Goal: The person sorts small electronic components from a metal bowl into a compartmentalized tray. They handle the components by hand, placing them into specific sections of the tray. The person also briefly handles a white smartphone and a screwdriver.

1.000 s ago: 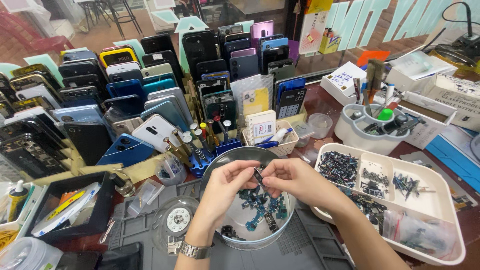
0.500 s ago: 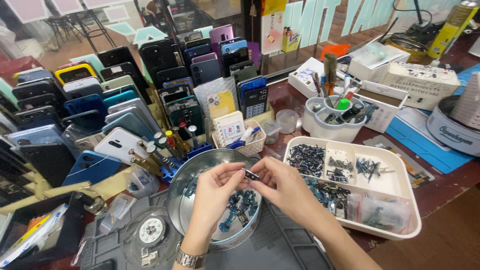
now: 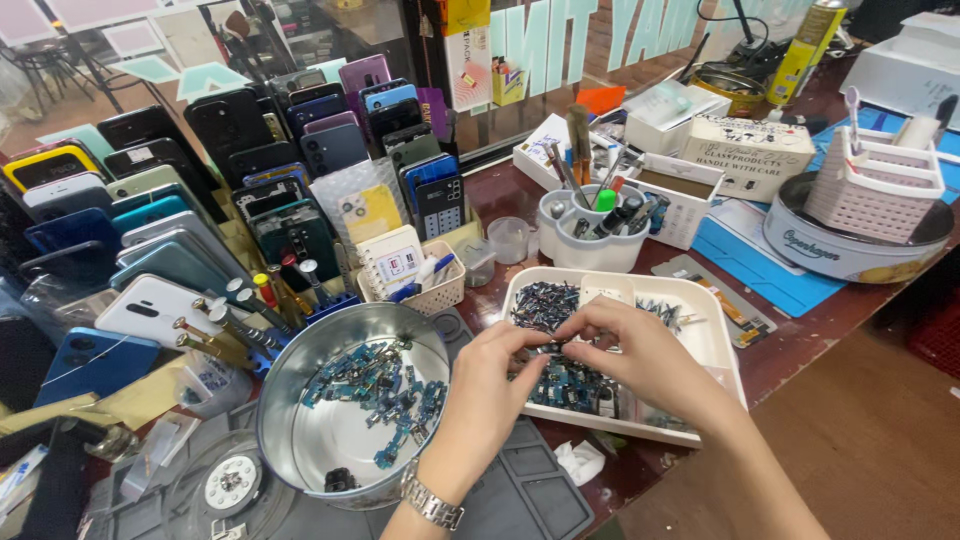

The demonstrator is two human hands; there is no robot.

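Observation:
My left hand (image 3: pixel 490 395) and my right hand (image 3: pixel 625 350) meet over the near-left part of a white compartment tray (image 3: pixel 715 335) holding several small dark phone parts. Between the fingertips of both hands is a small dark electronic part (image 3: pixel 548 348), pinched from each side. To the left stands a round metal bowl (image 3: pixel 290 375) with several blue charging boards in it. A metal watch sits on my left wrist.
Rows of phones and back covers (image 3: pixel 200 200) stand at the left. Screwdrivers (image 3: pixel 240 310), a small basket (image 3: pixel 435 285), a white tool cup (image 3: pixel 590 235), boxes, a round tin with a white basket (image 3: pixel 860 225) and a grey work mat (image 3: pixel 530 490) surround the hands.
Both hands have shifted right with the small part, from above the metal bowl to above the white tray. The view has swung right and closer.

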